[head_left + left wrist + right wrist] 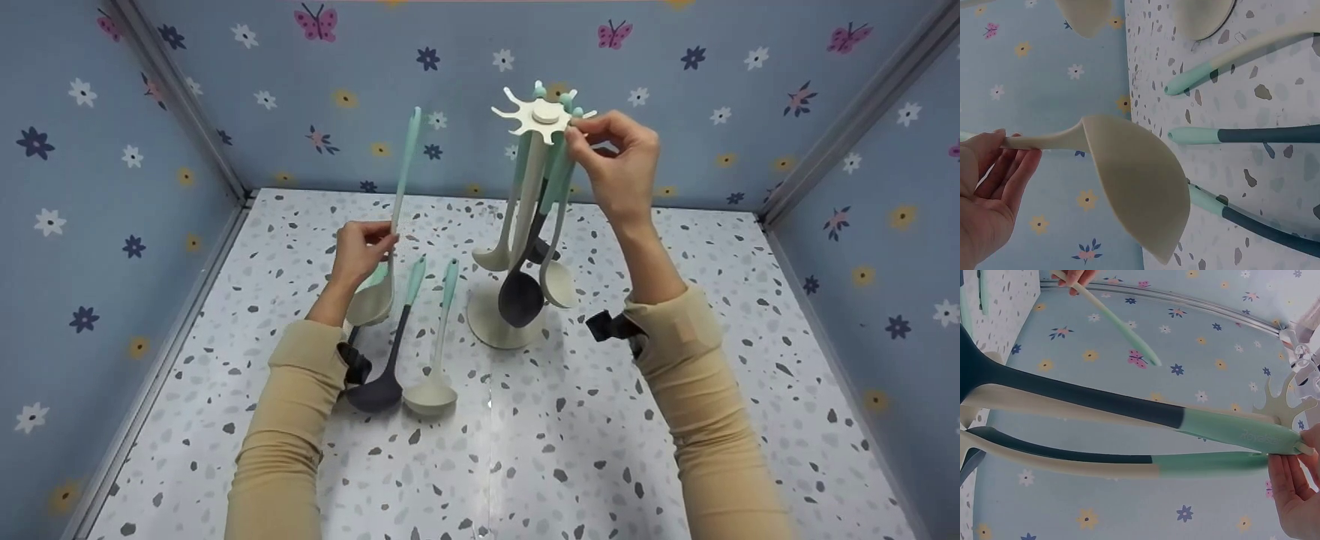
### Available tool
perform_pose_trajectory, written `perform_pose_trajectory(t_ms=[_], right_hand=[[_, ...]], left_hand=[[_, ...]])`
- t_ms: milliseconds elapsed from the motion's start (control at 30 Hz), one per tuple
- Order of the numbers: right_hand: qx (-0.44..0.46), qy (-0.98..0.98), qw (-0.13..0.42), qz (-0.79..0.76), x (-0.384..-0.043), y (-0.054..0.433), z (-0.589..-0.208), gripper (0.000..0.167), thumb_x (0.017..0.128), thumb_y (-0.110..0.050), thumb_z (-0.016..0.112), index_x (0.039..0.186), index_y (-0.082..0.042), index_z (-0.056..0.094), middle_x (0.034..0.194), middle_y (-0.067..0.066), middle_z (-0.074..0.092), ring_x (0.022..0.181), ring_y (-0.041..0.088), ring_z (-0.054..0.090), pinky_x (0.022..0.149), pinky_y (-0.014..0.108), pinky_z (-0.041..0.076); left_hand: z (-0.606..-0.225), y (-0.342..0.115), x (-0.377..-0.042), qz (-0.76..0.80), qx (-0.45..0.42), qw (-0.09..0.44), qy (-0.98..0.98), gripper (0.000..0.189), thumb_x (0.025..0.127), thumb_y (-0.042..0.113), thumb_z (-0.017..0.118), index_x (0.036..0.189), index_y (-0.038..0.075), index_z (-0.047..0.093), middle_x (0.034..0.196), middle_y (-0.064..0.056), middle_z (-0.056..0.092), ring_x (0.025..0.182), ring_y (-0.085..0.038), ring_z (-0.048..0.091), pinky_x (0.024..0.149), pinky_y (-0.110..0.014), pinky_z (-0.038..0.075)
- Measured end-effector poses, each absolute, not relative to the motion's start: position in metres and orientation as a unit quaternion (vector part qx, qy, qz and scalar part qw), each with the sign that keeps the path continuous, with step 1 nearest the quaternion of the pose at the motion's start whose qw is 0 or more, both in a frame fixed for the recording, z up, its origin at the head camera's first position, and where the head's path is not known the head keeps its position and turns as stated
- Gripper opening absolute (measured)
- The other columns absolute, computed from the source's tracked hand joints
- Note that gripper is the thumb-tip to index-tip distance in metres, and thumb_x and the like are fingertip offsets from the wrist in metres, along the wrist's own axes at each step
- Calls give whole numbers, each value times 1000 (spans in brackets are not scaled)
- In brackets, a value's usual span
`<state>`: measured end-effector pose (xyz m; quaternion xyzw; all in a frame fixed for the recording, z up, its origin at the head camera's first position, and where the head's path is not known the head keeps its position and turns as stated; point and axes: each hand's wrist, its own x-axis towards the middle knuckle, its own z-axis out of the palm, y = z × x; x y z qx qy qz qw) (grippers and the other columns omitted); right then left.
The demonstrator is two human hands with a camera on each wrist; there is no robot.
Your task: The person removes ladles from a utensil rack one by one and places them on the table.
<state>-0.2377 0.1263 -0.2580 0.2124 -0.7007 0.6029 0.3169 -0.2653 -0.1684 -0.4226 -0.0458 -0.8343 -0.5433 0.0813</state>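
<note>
My left hand (pixel 364 251) pinches a cream ladle (pixel 1134 174) by its shaft, bowl down, the mint handle pointing up above the table. In the left wrist view the thumb and fingertips meet on that shaft. At the top of a cream utensil stand (pixel 545 116), my right hand (pixel 619 157) pinches the edge by a hook, where mint handle ends hang; the exact contact is partly hidden. A dark spoon (pixel 521 300), a cream spoon (pixel 559 285) and a cream ladle-like utensil (pixel 491 259) hang from the stand, with another dark utensil (pixel 541 251) behind.
Left of the stand's round base (pixel 506 337), a dark ladle (pixel 375 394) and a second cream ladle (pixel 430 396) lie on the speckled table (pixel 570 450). A third mint-handled utensil (pixel 1207 199) lies partly hidden beneath my left hand. Flower-patterned walls (pixel 465 45) enclose the table.
</note>
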Motion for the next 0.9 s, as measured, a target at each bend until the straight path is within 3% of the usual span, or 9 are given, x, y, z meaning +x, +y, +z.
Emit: perform_pose_trajectory(t_ms=[100, 433, 667, 900], right_hand=[[212, -698, 317, 606, -245, 130, -264, 5, 75, 6, 62, 74, 3, 65, 76, 10, 63, 63, 17, 56, 56, 23, 49], [226, -695, 322, 602, -256, 134, -273, 5, 76, 0, 64, 74, -4, 67, 76, 12, 63, 64, 19, 57, 56, 24, 49], [230, -698, 322, 596, -250, 133, -269, 5, 76, 2, 64, 75, -2, 67, 76, 12, 63, 64, 16, 57, 56, 22, 49], [212, -699, 312, 607, -236, 126, -257, 7, 76, 6, 61, 73, 1, 66, 75, 11, 63, 63, 16, 56, 57, 22, 49]], left_hand=[[-430, -179, -268, -525, -24, 86, -846, 23, 85, 4, 57, 106, -4, 62, 90, -18, 62, 73, -16, 56, 61, -23, 51], [-447, -212, -267, -471, 21, 90, -878, 24, 85, 4, 56, 106, -6, 61, 89, -20, 62, 72, -21, 56, 52, -14, 43], [-457, -231, -265, -419, 76, 62, -903, 27, 85, 6, 55, 109, -6, 60, 94, -20, 60, 79, -23, 53, 65, -27, 44], [-467, -243, -259, -375, 116, 42, -919, 28, 85, 7, 55, 110, -5, 60, 92, -19, 62, 79, -27, 60, 66, -35, 45]])
